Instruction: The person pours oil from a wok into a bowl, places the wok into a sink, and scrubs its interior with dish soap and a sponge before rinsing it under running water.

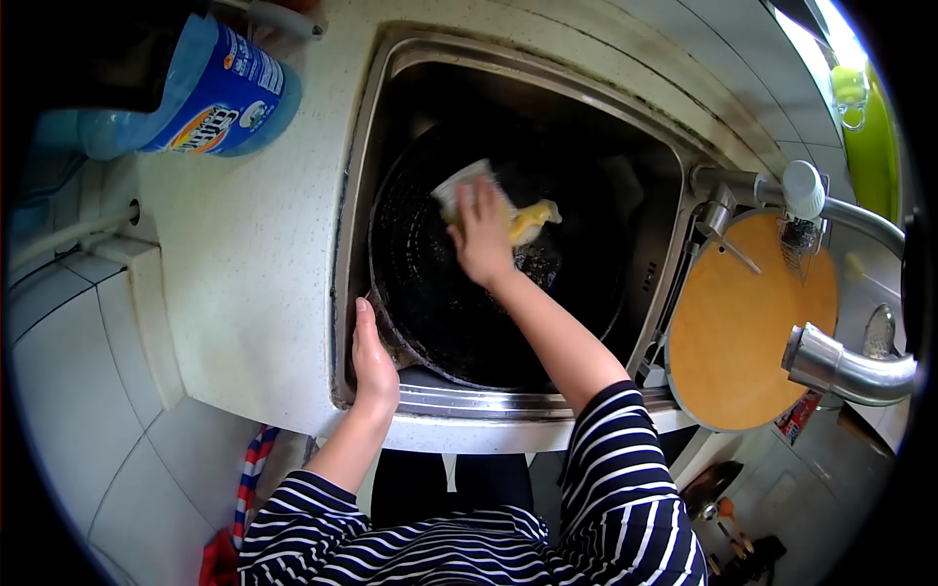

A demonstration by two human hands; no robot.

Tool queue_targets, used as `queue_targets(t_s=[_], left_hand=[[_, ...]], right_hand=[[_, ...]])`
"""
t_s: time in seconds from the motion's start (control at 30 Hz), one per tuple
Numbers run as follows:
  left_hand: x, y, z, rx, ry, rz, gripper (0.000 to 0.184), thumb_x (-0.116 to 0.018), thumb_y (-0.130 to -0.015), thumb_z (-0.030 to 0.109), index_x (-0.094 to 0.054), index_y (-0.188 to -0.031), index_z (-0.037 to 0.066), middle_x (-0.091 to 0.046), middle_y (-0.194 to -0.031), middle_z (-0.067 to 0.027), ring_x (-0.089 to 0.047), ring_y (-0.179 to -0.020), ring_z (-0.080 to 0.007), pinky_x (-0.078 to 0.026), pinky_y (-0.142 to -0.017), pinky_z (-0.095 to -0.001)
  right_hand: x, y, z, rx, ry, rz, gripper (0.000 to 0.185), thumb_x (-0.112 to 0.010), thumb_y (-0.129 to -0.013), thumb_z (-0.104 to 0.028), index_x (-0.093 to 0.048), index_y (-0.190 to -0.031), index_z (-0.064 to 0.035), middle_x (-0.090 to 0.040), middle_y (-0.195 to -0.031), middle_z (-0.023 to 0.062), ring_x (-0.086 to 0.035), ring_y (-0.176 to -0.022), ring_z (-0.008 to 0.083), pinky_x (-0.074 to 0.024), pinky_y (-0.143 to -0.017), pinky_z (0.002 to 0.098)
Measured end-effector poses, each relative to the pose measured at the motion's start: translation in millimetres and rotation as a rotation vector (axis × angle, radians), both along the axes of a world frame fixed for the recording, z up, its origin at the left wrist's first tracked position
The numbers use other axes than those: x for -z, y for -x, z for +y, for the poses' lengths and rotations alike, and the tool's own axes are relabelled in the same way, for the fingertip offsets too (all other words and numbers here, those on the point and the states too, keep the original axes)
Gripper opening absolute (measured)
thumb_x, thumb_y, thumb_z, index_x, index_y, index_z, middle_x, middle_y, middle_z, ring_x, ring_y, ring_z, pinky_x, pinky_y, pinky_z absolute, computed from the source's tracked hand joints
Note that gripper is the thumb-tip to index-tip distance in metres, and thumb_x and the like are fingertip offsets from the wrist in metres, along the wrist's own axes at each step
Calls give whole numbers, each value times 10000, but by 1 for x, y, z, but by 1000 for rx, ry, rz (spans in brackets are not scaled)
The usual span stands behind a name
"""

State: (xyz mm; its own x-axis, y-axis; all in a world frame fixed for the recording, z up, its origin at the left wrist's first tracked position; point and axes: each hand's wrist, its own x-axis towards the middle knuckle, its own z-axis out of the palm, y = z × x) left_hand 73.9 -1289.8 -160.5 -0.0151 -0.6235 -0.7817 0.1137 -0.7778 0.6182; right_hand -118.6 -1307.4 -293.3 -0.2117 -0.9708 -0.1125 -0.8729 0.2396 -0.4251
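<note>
Sink rim [469, 400] showing brushed metal, shining; faucet [853, 365] gleaming, smooth metal. Pan [449, 322] looking black, wet, glossy. Round board [747, 322] showing smooth, wood-toned surface. Counter [244, 283] appearing pale, smooth, faintly speckled. Bottle [264, 107] showing translucent blue plastic, glossy label. Wall tiles [78, 391] reflecting softly. Striped sleeves [625, 459] looking like matt cloth.

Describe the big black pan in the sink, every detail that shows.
The pan is large, round and black, metal by its look, with a brownish handle or lug at its near-left edge. It sits open side up in the steel sink, its inside wet and glinting. The right hand presses a pale and yellow cloth inside; the left hand is at the lug, its grip unclear.
</note>
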Motion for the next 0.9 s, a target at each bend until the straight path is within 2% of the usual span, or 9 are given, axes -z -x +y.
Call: queue_targets(t_s=[0.03, 0.2, 0.33, 0.4, 0.5, 0.63, 0.7, 0.83, 0.9], left_hand=[[0, -2, 2, 1, 1, -8, 796, -380, -939, 551, -159, -1453, -15, -151, -1533, -94, -173, -1393, -201, -141, -1128, -322], [2, -3, 4, -12, -19, 6, 798, -394, -934, 552, -164, -1456, -5, -167, -1529, -86, -194, -1384, -200, -147, -1124, -325], [-3, -1, 2, 5, -16, -6, 793, -392, -936, 549, -159, -1459, 0, -160, -1530, -83, -191, -1385, -201, -153, -1123, -328], [-6, 1, 1, 8, -18, -7, 792, -393, -936, 548, -159, -1459, 0, -158, -1531, -83, -185, -1387, -200, -150, -1124, -327], [2, -5, 2, 16, 5, 33, 786, -371, -946, 539, -149, -1452, -19, -147, -1531, -105, -155, -1399, -205, -122, -1131, -321], [0, -2, 1, 19, 20, 61, 770, -329, -966, 519, -141, -1436, -62, -137, -1526, -156, -126, -1412, -218, -88, -1141, -311], [-6, 2, 0, 6, 10, 41, 773, -335, -965, 519, -149, -1433, -68, -148, -1522, -161, -138, -1408, -218, -95, -1139, -310], [3, -2, 0, 10, 15, 66, 776, -351, -962, 516, -162, -1428, -75, -164, -1518, -161, -153, -1403, -218, -105, -1136, -309], [5, -4, 1, 17, 18, 89, 774, -359, -961, 512, -167, -1428, -75, -169, -1516, -160, -155, -1402, -220, -107, -1135, -310]], right_hand=[[-6, -4, 2, -121, 70, -143, 686, -604, -837, -223, -282, -1434, -121, -229, -1480, 209, -234, -1355, 405, -269, -1078, 488], [-30, 73, -45, -189, -44, 564, 659, -519, -803, -158, -310, -1428, -174, -275, -1488, 102, -248, -1368, 311, -242, -1095, 454], [-52, 137, 0, -199, -49, 716, 633, -640, -782, -266, -409, -1362, -161, -320, -1464, 51, -296, -1340, 268, -272, -1051, 520], [-59, 148, 39, -251, -135, 733, 404, -581, -771, -190, -553, -1168, -116, -365, -1433, 57, -305, -1331, 272, -260, -1039, 571], [-75, 122, 105, -342, -393, 644, 412, -576, -742, -171, -559, -1151, -117, -414, -1383, 87, -348, -1286, 297, -273, -1010, 583], [-127, 56, 132, -366, -707, -80, 390, -531, -833, -296, -549, -1202, -172, -457, -1364, 75, -403, -1257, 294, -296, -1006, 509], [-134, 67, 126, -407, -759, -132, 393, -536, -823, -289, -555, -1193, -160, -462, -1361, 75, -400, -1263, 289, -299, -1009, 493], [-104, 144, 103, -540, -464, 750, 378, -555, -799, -253, -571, -1144, -98, -450, -1365, 76, -396, -1264, 279, -315, -1001, 471], [-96, 170, 67, -530, -325, 846, 349, -547, -797, -200, -577, -1128, -94, -451, -1360, 73, -388, -1261, 285, -338, -981, 446]])
